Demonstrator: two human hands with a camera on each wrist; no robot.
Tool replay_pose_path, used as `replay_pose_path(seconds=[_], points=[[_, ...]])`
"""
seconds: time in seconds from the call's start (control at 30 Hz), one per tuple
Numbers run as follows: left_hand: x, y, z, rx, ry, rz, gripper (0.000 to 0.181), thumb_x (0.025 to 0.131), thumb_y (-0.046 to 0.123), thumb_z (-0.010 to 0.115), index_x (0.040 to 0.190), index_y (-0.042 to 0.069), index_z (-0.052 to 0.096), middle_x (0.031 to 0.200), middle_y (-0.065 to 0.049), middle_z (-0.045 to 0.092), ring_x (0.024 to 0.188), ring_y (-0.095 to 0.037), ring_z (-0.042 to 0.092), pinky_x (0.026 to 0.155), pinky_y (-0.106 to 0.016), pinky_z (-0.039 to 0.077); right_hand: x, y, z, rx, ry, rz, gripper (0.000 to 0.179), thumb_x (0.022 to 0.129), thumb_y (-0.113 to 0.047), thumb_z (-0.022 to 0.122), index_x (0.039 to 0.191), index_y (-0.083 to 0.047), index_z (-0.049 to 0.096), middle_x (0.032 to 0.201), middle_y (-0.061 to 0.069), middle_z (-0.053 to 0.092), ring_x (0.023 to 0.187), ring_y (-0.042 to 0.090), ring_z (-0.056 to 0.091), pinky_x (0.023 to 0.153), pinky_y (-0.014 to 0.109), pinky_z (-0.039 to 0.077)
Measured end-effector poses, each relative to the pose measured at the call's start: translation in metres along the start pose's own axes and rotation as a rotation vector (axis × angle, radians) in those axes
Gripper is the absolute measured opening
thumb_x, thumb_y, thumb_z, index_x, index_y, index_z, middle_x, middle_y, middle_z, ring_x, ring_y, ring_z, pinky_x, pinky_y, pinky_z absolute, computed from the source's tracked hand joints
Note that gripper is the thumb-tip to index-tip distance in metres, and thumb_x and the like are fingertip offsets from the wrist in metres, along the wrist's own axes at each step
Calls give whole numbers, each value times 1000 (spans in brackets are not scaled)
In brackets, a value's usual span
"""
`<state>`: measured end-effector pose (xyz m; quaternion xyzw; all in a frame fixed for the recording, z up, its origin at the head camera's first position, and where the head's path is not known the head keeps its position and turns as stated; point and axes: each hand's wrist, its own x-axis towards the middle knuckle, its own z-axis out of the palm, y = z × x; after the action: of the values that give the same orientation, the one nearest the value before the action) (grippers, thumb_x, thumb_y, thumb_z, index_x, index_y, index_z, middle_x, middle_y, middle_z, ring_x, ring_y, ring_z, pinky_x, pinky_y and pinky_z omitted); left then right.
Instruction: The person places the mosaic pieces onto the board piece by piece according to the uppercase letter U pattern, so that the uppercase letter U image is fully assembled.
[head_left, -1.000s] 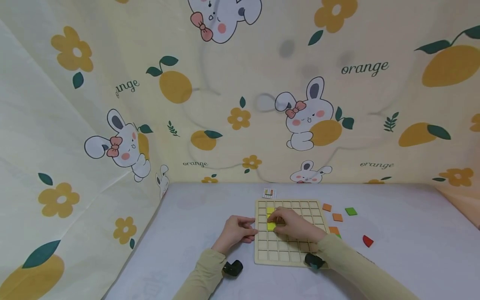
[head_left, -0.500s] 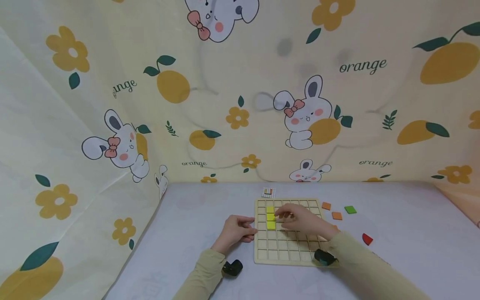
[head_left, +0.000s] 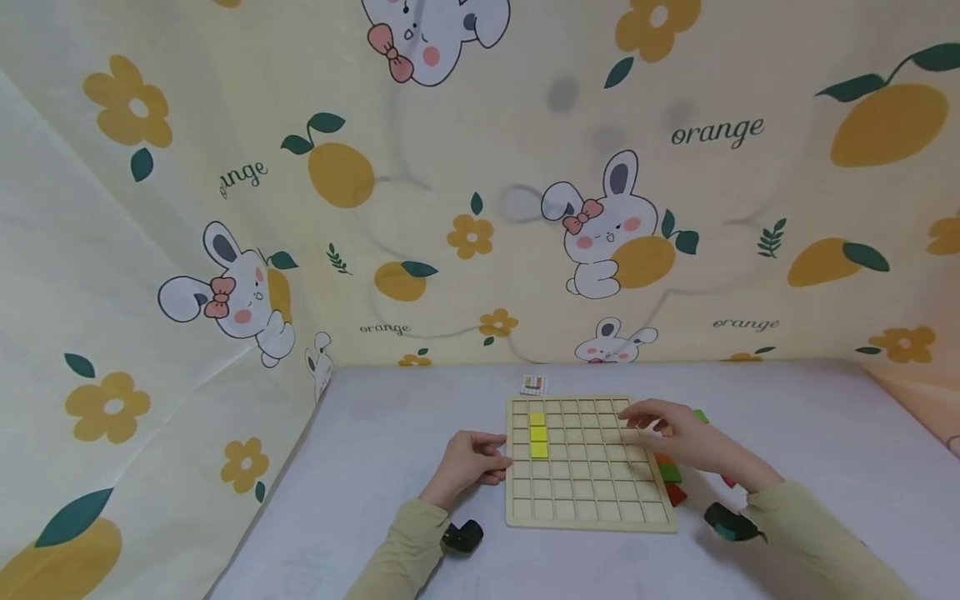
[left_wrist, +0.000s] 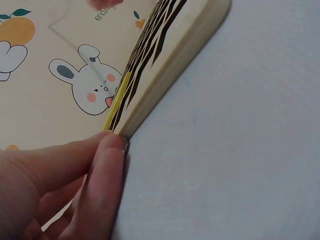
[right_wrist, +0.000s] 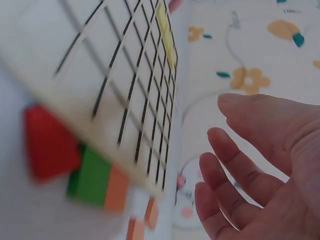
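A square wooden grid board [head_left: 600, 517] lies on the table. Three yellow square tiles [head_left: 538, 434] form a column in its cells on the left side. The fingertips of my left hand [head_left: 467, 460] hold the board's left edge; in the left wrist view, thumb and finger meet at its rim. My right hand [head_left: 690, 435] hovers over the board's right edge with fingers loosely bent and apart, and in the right wrist view nothing lies between them. Beside that edge are a green tile [head_left: 670, 473], a red piece [head_left: 677, 495] and orange tiles [right_wrist: 117, 187], partly hidden by my right hand in the head view.
A small pattern card [head_left: 534, 384] lies behind the board. Another green tile [head_left: 701, 415] shows behind my right hand. Printed fabric [head_left: 450, 167] with rabbits and oranges hangs at the back and left of the white table [head_left: 390, 417].
My right hand has left the yellow tiles and moved right across the board to its right edge. All three yellow tiles now show uncovered. My left hand stays at the board's left edge.
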<state>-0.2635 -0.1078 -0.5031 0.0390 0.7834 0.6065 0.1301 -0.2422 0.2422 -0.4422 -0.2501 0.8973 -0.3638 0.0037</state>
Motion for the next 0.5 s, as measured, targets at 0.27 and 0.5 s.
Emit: replay_pose_path(seconds=[0.27,0.5], points=[[0,0,2,18,14,-4,43,78,1,77,120,1,65,80,-8,65,59,-14,65,57,-28,59,-41,13,-10,7,-21,114,35,89,-19,70,121,-9,62,110,1,62,94,16,55,79,25,51],[0,0,2,13,19,-9,44,78,1,78,120,2,65,79,-8,65,60,-14,66,57,-29,59,-66,24,-6,76,-64,139,40,84,-21,74,119,-6,62,106,3,62,88,14,53,70,22,50]])
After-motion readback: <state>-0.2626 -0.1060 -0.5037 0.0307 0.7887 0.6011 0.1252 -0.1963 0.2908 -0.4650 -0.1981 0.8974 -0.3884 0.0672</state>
